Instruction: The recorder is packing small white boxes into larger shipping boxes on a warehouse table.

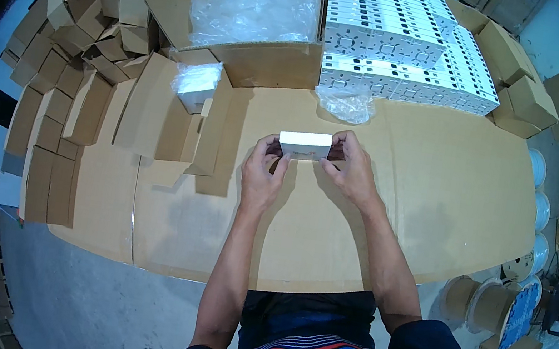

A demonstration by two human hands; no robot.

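Note:
A small flat white box is held between both hands above the cardboard-covered table. My left hand grips its left end with fingers curled around it. My right hand grips its right end. Both forearms come up from the lower edge toward the table's middle.
Stacks of white boxes stand at the back right. An open carton with clear plastic film sits behind. A plastic-wrapped white item lies on flat cardboard blanks. Folded brown cartons pile up left. Cable spools stand at the lower right.

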